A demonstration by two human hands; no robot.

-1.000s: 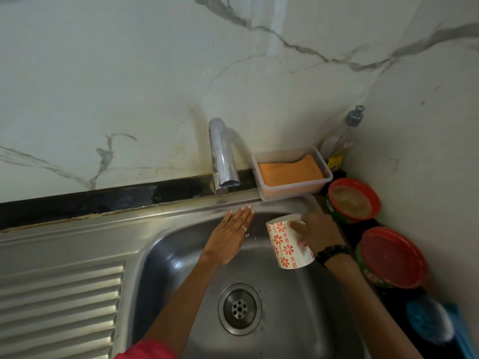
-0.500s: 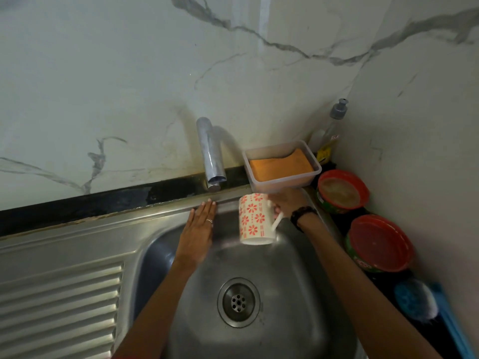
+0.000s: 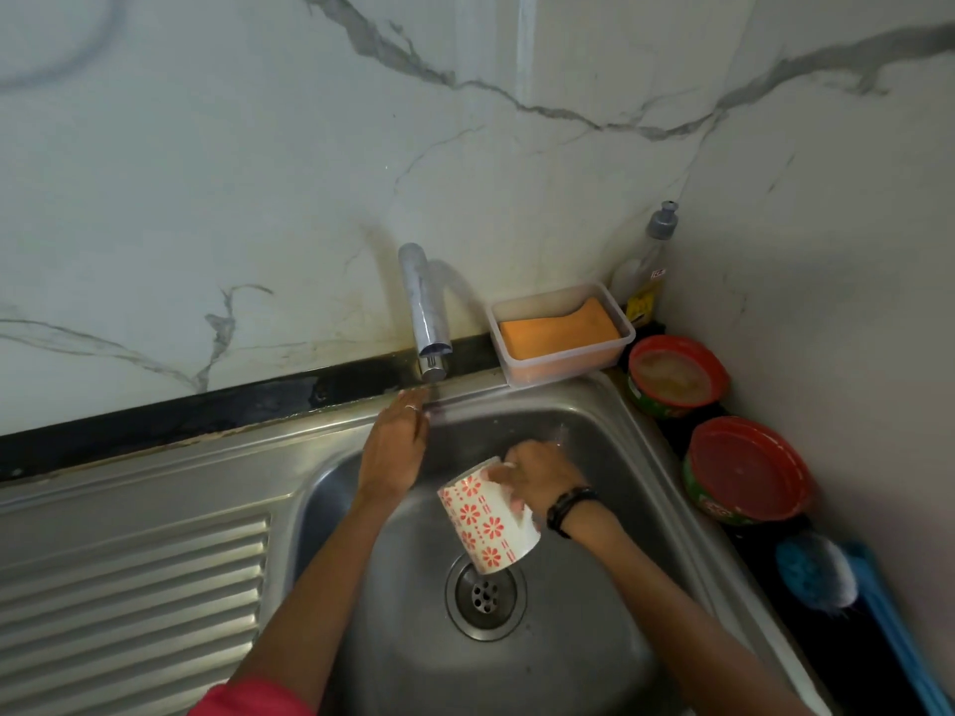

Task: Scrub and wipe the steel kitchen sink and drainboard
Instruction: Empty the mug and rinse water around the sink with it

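Rinsing seems underway, scrubbing not yet begun; right hand grips the tipped floral mug over the sink at centre frame; left hand lies flat, fingers straight, against its back rim; orange sponge untouched; drainboard lower left.

Stainless steel sink with round perforated drain at basin centre; ribbed steel drainboard adjoins its left side.
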